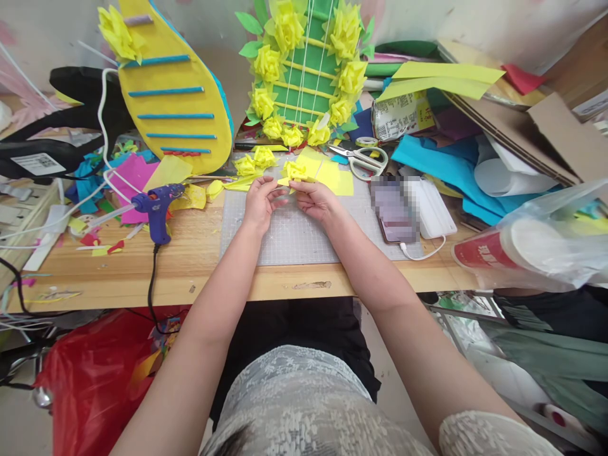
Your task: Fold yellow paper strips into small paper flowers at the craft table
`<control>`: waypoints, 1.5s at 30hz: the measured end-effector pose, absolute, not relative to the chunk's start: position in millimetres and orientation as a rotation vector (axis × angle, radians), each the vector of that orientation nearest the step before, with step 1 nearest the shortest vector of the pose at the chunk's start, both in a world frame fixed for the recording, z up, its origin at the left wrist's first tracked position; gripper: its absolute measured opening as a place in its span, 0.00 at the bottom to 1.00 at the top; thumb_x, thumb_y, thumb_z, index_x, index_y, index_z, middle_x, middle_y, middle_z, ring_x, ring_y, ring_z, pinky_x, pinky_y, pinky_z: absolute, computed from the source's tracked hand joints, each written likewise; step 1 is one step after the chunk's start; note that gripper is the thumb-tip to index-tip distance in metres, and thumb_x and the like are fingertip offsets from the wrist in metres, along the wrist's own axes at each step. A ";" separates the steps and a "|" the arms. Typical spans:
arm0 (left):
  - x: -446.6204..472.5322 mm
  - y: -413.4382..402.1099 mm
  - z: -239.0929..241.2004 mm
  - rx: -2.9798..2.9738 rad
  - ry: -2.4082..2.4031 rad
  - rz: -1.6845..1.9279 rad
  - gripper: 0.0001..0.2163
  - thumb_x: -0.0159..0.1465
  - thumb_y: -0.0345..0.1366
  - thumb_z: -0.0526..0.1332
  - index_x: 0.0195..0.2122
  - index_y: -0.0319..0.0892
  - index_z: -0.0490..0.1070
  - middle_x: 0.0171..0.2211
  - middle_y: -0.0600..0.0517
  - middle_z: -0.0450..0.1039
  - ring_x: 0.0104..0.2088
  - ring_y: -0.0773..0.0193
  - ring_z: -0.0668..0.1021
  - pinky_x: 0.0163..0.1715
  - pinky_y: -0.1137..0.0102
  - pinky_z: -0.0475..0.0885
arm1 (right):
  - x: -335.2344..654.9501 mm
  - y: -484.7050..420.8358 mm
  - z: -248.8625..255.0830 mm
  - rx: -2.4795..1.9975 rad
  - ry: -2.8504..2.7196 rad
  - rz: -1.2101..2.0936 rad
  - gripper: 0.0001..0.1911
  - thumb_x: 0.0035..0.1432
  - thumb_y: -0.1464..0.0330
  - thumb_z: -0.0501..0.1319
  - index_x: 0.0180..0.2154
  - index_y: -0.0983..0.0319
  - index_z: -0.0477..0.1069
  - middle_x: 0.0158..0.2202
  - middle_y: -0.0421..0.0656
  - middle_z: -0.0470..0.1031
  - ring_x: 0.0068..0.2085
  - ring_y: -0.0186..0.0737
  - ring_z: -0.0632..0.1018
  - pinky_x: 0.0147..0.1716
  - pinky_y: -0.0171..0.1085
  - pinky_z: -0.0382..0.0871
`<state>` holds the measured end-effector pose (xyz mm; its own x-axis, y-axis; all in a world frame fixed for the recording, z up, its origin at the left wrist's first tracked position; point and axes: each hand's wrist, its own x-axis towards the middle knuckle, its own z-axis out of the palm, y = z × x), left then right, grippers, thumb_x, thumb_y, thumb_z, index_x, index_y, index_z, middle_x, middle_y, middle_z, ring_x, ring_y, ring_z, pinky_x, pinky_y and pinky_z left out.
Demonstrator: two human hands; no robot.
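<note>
My left hand [260, 201] and my right hand [316, 197] meet over the grey cutting mat [299, 237]. Between their fingertips both pinch a small piece of yellow paper [284, 182]. A yellow paper rose [295, 169] shows right behind my fingers; whether it joins the pinched piece I cannot tell. Two more paper roses [254, 162] lie to the left, and flat yellow paper sheets [339, 177] lie to the right. Scissors [363, 159] rest past the sheets. A purple glue gun [159, 209] stands left of the mat.
A green paper guitar [308, 82] ringed with yellow roses leans at the back. Beside it leans a yellow cardboard shape [175, 104] with blue strips. On the right are a phone [392, 209], a white power bank [430, 206], a bagged cup [489, 253] and piled coloured paper [437, 161].
</note>
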<state>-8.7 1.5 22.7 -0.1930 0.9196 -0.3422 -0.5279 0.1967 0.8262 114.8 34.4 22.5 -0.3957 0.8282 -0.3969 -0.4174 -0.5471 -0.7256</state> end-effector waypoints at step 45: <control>-6.2 2.2 19.8 0.413 1.050 1.301 0.11 0.54 0.24 0.60 0.28 0.43 0.57 0.18 0.63 0.64 0.16 0.79 0.65 0.17 0.81 0.62 | 114.0 28.3 24.0 -0.876 -0.894 1.823 0.21 0.41 0.81 0.65 0.33 0.58 0.58 0.20 0.26 0.62 0.16 0.19 0.53 0.14 0.24 0.42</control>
<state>-6.2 2.2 19.8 -0.0845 0.9151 -0.3943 -0.5781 0.2773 0.7674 114.0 28.3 24.0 -0.3470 0.9168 -0.1977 -0.4049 -0.3366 -0.8501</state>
